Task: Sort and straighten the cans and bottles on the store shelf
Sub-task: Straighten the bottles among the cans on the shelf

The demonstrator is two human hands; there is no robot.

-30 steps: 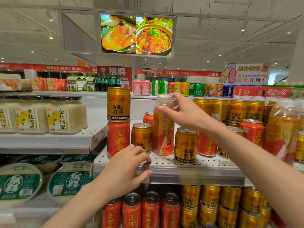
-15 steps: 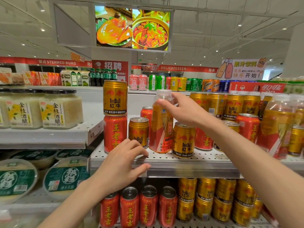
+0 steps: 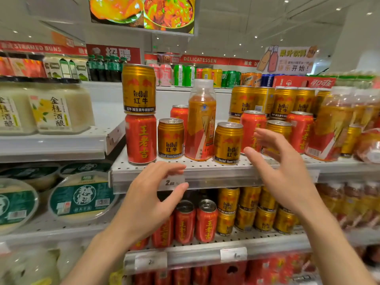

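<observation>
Orange bottle [image 3: 202, 122] upright at shelf [image 3: 205, 171] front, between two short gold cans [image 3: 170, 138] [image 3: 227, 143]. Far left: tall gold can [image 3: 139, 89] stacked on red can [image 3: 140, 138]. More red and gold cans behind, mixed.

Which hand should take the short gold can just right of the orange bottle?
Right hand: open, empty, beside the short gold can. Left hand sits lower, at the shelf edge, with the orange bottle in between.
</observation>
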